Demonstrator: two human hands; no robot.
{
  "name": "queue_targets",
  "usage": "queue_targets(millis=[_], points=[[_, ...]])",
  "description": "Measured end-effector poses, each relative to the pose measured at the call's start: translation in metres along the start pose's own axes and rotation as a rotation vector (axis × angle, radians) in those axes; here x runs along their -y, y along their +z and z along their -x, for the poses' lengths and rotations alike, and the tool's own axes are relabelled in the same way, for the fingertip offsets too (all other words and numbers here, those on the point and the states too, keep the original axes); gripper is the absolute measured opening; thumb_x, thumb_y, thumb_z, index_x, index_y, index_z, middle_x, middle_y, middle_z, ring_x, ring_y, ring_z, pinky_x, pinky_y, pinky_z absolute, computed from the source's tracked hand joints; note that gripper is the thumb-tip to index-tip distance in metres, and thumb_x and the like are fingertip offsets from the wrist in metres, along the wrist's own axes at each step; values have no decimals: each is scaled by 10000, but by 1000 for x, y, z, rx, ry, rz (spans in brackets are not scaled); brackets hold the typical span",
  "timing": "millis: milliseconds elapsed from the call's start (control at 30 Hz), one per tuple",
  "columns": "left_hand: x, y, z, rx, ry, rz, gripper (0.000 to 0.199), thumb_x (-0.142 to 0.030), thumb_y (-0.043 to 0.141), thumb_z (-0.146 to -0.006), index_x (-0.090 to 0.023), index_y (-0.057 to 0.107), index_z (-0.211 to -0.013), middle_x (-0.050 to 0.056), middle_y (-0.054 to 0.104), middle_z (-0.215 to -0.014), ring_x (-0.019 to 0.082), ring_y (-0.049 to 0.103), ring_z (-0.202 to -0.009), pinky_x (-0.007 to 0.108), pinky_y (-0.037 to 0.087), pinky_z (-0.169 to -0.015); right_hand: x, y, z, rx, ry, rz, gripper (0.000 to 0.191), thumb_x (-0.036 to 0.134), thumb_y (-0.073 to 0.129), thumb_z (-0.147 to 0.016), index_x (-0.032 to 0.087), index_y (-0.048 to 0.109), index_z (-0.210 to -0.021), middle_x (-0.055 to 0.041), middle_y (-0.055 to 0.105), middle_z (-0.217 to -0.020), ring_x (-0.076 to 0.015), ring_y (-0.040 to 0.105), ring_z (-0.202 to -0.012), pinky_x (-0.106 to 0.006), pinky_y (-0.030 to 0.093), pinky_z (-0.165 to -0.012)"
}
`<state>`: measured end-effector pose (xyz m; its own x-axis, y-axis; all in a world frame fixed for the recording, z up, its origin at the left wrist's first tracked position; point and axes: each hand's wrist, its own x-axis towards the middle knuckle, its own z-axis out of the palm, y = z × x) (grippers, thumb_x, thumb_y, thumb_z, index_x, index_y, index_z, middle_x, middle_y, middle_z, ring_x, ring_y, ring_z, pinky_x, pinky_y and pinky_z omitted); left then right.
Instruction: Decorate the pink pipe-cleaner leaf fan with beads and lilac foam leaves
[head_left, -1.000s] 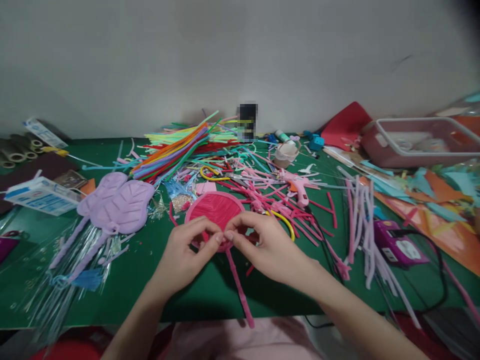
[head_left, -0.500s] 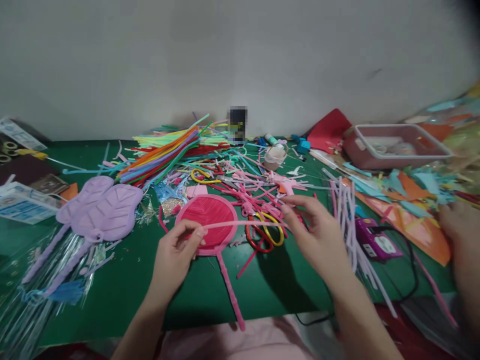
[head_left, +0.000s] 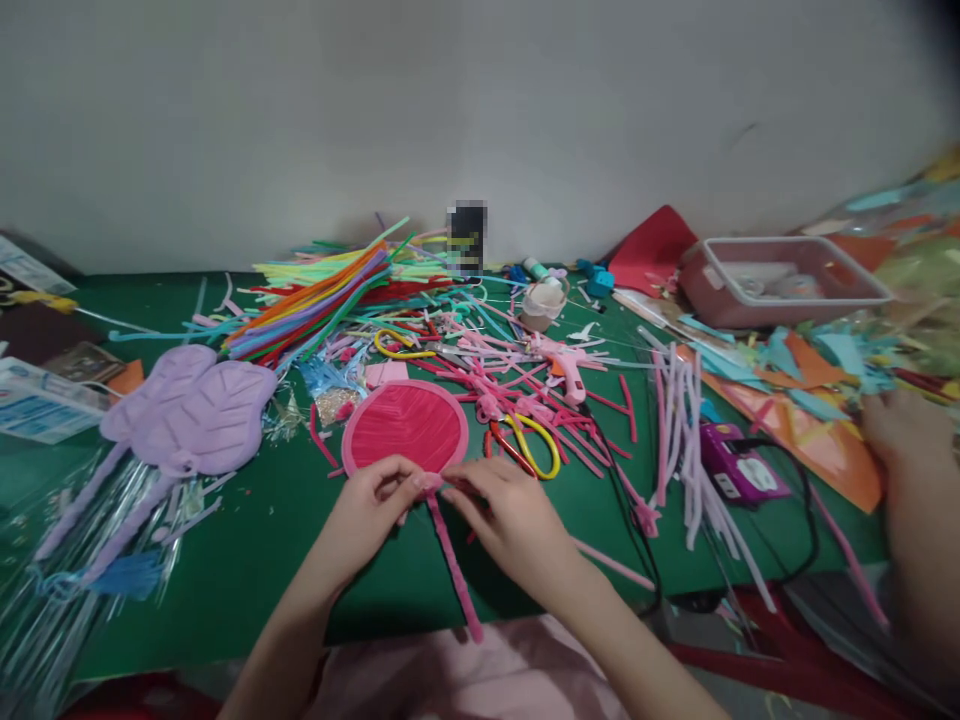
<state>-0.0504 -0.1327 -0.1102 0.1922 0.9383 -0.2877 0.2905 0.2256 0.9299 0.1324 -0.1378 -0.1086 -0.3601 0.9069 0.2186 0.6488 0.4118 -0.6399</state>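
A round fan (head_left: 405,425), deep pink with a lighter pink rim, lies on the green table. Its twisted pink handle (head_left: 453,565) points toward the front edge. My left hand (head_left: 375,505) pinches a small pink piece (head_left: 432,482) where the handle meets the rim. From the other side my right hand (head_left: 506,510) meets it there, thumb and fingers close together; what they hold, if anything, is too small to name. Just behind my right hand lie scissors with red and yellow handles (head_left: 541,450).
Purple leaf-shaped fans (head_left: 214,415) lie left. Colourful pipe cleaners (head_left: 315,300) are piled behind. A pink glue gun (head_left: 566,372), a purple box (head_left: 739,465) and a plastic bin (head_left: 787,310) stand right. Another person's arm (head_left: 915,500) rests at far right.
My right hand has moved left and down to meet my left hand at the fan's neck. The light pink strip no longer stretches between them. The view has shifted slightly.
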Motion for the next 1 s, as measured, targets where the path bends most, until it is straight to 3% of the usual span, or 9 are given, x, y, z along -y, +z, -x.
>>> queue_targets(millis=[100, 167, 267, 400, 533, 667, 767, 933, 1000], points=[[11, -5, 5, -44, 0, -142, 320, -467, 559, -875, -180, 697, -845, 2, 654, -684, 137, 557, -599, 235, 418, -562, -10, 16, 2, 35, 86, -111, 96, 168, 589, -917, 184, 683, -906, -43, 730, -868, -175, 674, -782, -272, 495, -709], [17, -9, 9, -166, 61, -279, 310, -445, 542, -895, -191, 720, -903, 28, 715, -824, 160, 619, -713, 254, 454, -656, -15, 21, 3, 58, 121, -102, 111, 179, 582, -922, 183, 681, -873, -44, 727, -855, -178, 674, -775, -273, 486, -714], [26, -12, 17, -332, 217, -498, 276, -372, 526, -925, -205, 724, -1020, 25, 701, -873, 128, 606, -661, 238, 445, -637, -17, 25, 5, 82, 166, -83, 133, 193, 565, -933, 177, 679, -866, -58, 720, -848, -188, 669, -771, -284, 480, -727], [39, -6, 30, -281, 466, -757, 272, -263, 516, -945, -246, 703, -1141, -1, 629, -792, 102, 580, -627, 215, 419, -601, -16, 27, 5, 82, 191, -79, 118, 201, 575, -927, 177, 678, -875, -61, 711, -847, -189, 663, -767, -276, 477, -710], [47, 8, 35, -238, 528, -940, 298, -244, 531, -933, -260, 686, -1188, -25, 532, -683, 104, 531, -563, 224, 348, -496, -16, 29, 5, 87, 193, -71, 115, 190, 574, -924, 170, 680, -884, -61, 705, -847, -187, 660, -769, -275, 482, -710], [43, 12, 33, -308, 522, -800, 230, -239, 556, -922, -216, 729, -1072, -14, 571, -706, 98, 542, -584, 217, 381, -533, -16, 26, 5, 65, 160, -72, 110, 190, 579, -923, 171, 684, -894, -60, 704, -852, -183, 657, -765, -274, 486, -708], [29, 2, 28, -348, 402, -541, 154, -260, 615, -888, -198, 740, -953, -4, 610, -759, 90, 526, -592, 204, 410, -570, -16, 16, 3, 37, 71, -89, 110, 188, 577, -925, 180, 686, -927, -61, 699, -888, -173, 653, -773, -266, 488, -706], [-3, -19, 13, -8, 189, -328, 157, -376, 679, -828, -233, 740, -848, -4, 665, -815, 114, 540, -651, 225, 393, -577, -10, -9, -9, 71, -155, -26, 157, 127, 548, -928, 199, 688, -935, -51, 699, -911, -167, 644, -816, -260, 486, -734], [-11, -21, 8, 59, 145, -288, 187, -396, 668, -828, -219, 724, -802, -6, 656, -794, 119, 532, -658, 233, 380, -576, -5, -16, -13, 66, -205, 12, 142, 135, 562, -924, 202, 687, -913, -42, 699, -890, -169, 640, -823, -266, 482, -747]])
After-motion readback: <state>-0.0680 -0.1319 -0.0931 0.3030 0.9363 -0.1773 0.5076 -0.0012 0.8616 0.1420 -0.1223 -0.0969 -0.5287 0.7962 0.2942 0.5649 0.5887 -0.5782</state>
